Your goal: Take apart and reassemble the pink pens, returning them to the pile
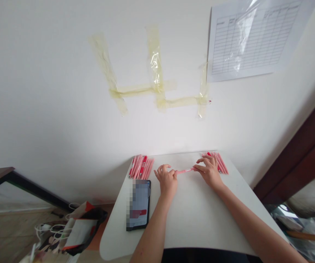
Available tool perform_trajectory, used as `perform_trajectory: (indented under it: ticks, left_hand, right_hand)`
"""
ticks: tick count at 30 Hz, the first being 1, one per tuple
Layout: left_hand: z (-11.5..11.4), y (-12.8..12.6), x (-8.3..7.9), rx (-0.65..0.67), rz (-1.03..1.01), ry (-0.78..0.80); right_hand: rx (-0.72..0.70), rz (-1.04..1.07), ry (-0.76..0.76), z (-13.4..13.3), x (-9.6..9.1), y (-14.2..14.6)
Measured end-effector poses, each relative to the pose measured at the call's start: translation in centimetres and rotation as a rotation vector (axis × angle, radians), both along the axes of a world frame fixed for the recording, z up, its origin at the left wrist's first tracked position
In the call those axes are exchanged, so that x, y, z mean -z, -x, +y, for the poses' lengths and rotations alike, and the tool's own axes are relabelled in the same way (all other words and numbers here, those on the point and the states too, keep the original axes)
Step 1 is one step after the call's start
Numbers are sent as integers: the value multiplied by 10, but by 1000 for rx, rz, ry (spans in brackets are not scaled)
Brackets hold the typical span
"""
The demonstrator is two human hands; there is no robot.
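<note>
Head view. One pink pen [185, 170]: lay crosswise between the hands, over the white bench [198, 215]; whether it touched the surface could not be told. Left hand [167, 179]: fingers pinched its left end. Right hand [210, 171]: fingers pinched its right end, the paired grip probably keeping it steady. Left pen row [141, 168], right pen row [222, 163]: sat at the rear corners, apparently for easy reach. Phone [139, 204]: lay flat, nearer the wearer than the left row.

A white, round-cornered tabletop [195, 215] is carrying a black-edged rectangular phone [142, 202], slim pink-and-red pens [138, 167] lying beyond it, and similar pink-and-red pens [222, 163] at far right.
</note>
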State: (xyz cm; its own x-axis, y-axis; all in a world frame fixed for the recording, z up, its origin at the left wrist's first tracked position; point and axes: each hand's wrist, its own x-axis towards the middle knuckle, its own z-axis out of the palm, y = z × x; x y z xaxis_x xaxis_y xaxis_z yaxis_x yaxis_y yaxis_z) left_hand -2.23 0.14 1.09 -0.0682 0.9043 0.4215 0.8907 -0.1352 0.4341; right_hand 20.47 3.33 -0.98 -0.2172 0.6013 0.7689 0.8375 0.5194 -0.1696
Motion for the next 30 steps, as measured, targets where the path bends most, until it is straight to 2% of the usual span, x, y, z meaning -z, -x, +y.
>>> perform_trajectory:
  ticks: [5, 10, 15, 23, 30]
  left_hand:
    - [0, 1, 1, -1, -36, -42]
    - [-1, 2, -4, -8, -63, -56]
    - [-1, 2, -6, -44, -63, -77]
    - [2, 0, 4, -31, -5, -25]
    - [2, 1, 4, -42, -13, -25]
  right_hand:
    - [-18, -32, 61, 0, 2, -3]
    - [-9, -100, 129, -4, 1, 0]
    - [-39, -142, 137, -9, -5, 7]
    - [-61, -59, 50, -7, -8, 3]
    - [-58, -94, 131, -8, -2, 4]
